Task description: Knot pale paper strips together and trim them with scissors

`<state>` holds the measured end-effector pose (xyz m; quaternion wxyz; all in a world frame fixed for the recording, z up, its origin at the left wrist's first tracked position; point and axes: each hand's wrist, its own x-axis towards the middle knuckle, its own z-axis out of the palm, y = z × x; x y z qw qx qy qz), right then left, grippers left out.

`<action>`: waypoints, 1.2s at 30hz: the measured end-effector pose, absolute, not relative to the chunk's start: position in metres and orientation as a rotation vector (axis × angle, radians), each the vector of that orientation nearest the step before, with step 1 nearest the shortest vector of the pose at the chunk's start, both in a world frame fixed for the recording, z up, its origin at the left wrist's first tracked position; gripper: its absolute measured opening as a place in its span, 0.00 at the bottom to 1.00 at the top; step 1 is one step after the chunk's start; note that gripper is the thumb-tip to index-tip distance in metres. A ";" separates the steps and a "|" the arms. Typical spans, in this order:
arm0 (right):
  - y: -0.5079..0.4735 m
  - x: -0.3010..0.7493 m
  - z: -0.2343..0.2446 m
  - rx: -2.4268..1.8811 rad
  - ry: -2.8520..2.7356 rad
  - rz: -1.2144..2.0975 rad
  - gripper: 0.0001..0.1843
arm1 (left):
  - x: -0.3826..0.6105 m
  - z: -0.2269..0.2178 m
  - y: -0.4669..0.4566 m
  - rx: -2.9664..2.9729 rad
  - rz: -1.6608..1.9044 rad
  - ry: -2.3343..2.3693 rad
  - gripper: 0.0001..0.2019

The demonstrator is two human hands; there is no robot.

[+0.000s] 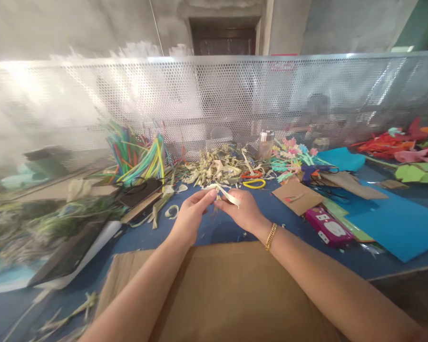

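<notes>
A pale strip of dried husk or leaf (231,197) is held between my two hands above the blue table. My left hand (194,209) pinches one end with thumb and forefinger. At the strip's other side, my right hand (243,209) has its fingers closed on it, with a loose tail lying over the fingers. Just beyond the hands lies a heap of similar dried pieces (217,166). Yellow-handled scissors (254,184) rest beside that heap, near an orange-red handle (251,174). A curled pale strip (171,212) lies left of my left hand.
Cardboard (214,289) lies under my forearms. Colourful pipe cleaners (139,156) and dried plant bundles (39,218) are at left. A jar (266,145), paper flowers (294,154), a purple box (328,225) and blue sheets (395,218) stand or lie at right. A perforated metal screen (228,99) closes the back.
</notes>
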<state>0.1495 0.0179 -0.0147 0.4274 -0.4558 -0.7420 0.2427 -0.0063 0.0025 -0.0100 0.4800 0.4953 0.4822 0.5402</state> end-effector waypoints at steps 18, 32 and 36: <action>0.018 0.147 -0.017 -1.049 -1.814 0.716 0.18 | -0.007 -0.004 0.001 1.308 1.242 1.061 0.11; 0.013 0.148 -0.009 -1.071 -1.752 0.810 0.16 | -0.011 -0.002 0.002 1.348 1.235 1.128 0.19; 0.012 0.148 -0.009 -1.069 -1.751 0.818 0.17 | -0.012 0.000 0.001 1.373 1.176 1.132 0.15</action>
